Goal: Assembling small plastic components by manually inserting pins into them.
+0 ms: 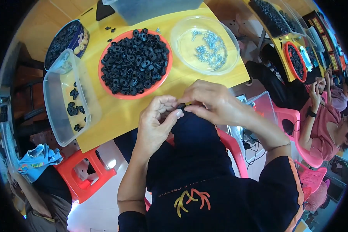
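My left hand [155,121] and my right hand [214,102] meet over my lap at the table's near edge. Between their fingertips is a small black plastic part [181,106], mostly covered by the fingers. The left thumb and fingers pinch it from one side, while the right thumb and fingers close in from the other. Just beyond, an orange-red bowl [168,69] is heaped with similar black plastic parts [135,62]. To its right, a round clear tub [178,42] contains many small shiny metal pieces [212,48].
A clear rectangular bin [52,92] with several black pieces stands at the left table edge. Behind it is a round tin [81,38] full of dark parts. A large translucent box [154,9] occupies the far side. Red stool [85,174] lower left; other people [321,127] sit at right.
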`<state>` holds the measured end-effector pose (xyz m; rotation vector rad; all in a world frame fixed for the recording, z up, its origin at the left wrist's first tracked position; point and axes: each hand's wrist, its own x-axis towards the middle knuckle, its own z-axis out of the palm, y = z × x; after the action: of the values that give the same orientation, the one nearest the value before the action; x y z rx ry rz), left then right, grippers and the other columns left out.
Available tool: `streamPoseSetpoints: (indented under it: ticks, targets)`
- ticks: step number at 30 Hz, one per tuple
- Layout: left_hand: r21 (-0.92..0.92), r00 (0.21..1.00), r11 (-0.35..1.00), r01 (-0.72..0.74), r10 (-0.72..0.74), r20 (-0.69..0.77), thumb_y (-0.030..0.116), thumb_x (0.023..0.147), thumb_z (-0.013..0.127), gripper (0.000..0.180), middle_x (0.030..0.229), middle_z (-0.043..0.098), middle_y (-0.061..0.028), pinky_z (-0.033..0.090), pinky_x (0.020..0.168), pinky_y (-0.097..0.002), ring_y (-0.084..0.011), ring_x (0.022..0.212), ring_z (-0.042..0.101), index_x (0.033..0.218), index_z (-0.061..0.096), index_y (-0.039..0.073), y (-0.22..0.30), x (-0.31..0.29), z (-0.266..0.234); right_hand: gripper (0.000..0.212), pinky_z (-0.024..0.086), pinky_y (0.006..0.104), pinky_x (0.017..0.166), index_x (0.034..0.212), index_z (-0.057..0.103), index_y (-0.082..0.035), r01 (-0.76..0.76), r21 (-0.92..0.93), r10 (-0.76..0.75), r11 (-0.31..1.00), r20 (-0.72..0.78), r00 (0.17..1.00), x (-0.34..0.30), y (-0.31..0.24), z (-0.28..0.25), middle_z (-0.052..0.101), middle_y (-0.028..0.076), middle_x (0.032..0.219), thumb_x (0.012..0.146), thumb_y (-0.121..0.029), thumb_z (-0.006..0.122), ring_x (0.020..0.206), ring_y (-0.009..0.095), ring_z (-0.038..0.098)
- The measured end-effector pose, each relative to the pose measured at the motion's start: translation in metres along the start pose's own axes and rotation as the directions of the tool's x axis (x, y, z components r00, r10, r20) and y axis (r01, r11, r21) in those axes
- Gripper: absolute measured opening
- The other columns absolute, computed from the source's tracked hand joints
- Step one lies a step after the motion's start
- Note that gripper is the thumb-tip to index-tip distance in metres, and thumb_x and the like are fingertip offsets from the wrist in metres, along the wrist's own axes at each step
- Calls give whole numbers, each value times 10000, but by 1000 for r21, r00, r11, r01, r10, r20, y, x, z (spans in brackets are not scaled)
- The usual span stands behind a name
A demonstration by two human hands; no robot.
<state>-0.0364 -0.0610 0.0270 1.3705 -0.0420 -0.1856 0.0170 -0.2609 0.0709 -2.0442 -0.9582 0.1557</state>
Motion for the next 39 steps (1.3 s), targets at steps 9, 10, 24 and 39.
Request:
streamPoseSetpoints:
  ticks: [9, 10, 24, 39]
  targets:
    - [158, 998, 987, 12, -22, 58, -22, 895, 613, 219, 992, 628, -75, 518, 804, -260, -141, 893, 651, 1113, 603, -44, -15, 13, -8, 117, 509, 394, 692, 884, 689, -64, 18, -654, -168, 756, -168, 971, 54, 89, -67, 643, 107, 875, 798, -136, 656, 792, 311, 641]
    - [159, 998, 987, 12, -21, 57, -22, 895, 613, 219, 992, 628, -75, 518, 804, -260, -141, 893, 651, 1113, 603, -44, -16, 12, -8, 117, 509, 394, 692, 884, 689, -64, 20, -653, -170, 757, -168, 971, 60, 97, -70, 643, 107, 875, 798, -136, 656, 792, 311, 641]
    - [-106, 1000, 994, 13, -15, -16, -5, 908, 591, 192, 1007, 663, -132, 531, 747, -273, -185, 860, 667, 1097, 593, -37, -5, 6, -10, 173, 490, 270, 628, 939, 668, -64, -208, -287, 175, 935, -138, 975, 68, 74, -63, 629, 60, 739, 845, -210, 674, 658, 117, 610]
    - [-311, 999, 950, -40, 42, -3, 32, 921, 609, 212, 976, 661, -144, 553, 722, -272, -199, 837, 680, 1118, 583, -44, 7, -13, -10, 192, 537, 272, 774, 1075, 652, 16, -159, 774, 268, 613, -15, 963, 18, -15, 28, 663, 68, 950, 903, -70, 652, 865, 132, 637]
